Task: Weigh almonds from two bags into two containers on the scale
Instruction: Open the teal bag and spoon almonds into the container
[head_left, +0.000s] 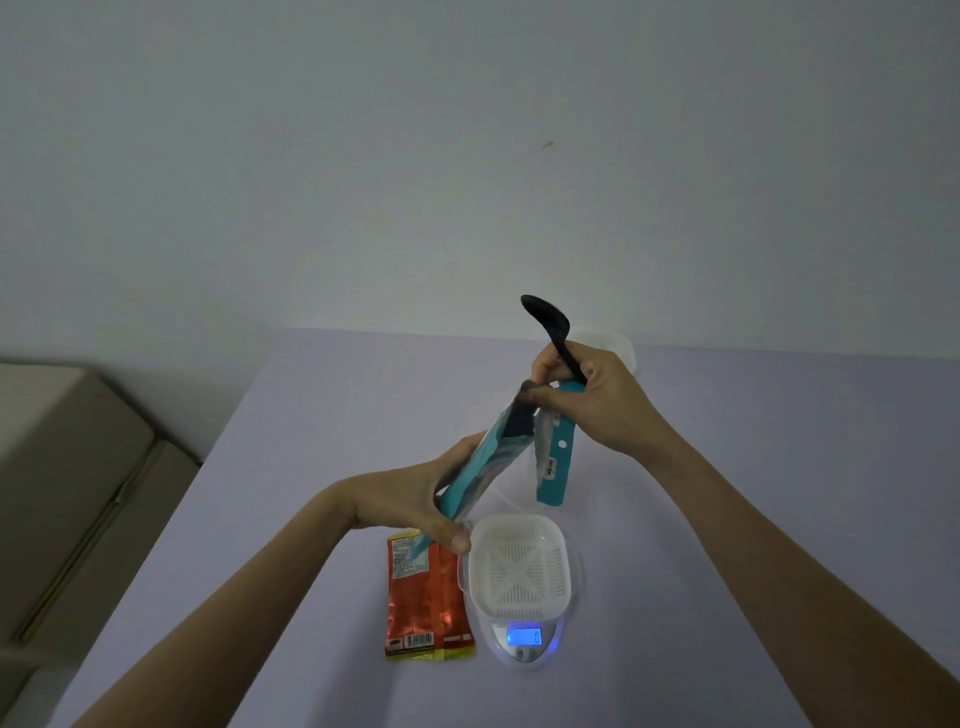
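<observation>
While the left hand wraps its fingers round the lower end of the teal bag, thumb pressed on the near face, the right hand pinches the bag's top edge between thumb and forefinger. It does double duty, since the black spoon is tucked under its other fingers with the bowl pointing up and away, parked there, I'd say, so it is ready without being set down. The bag is held slanted above the table, just behind the scale, which suits opening it close to where the almonds must go. A teal strip hangs loose from the top, so the mouth looks torn open or nearly so. No almonds are on show; they are presumably inside the two bags. The white slotted container sits square on the scale's platform, apparently nested in a clear tub, and looks empty, so the weighing proper has not begun. The lit blue display faces the person; it may read zero, though the digits are too small to be sure. The orange bag lies flat just beside the scale on its left, waiting its turn within reach. A clear round container stands at the far edge of the table behind the right hand, likely kept back for the second portion.
</observation>
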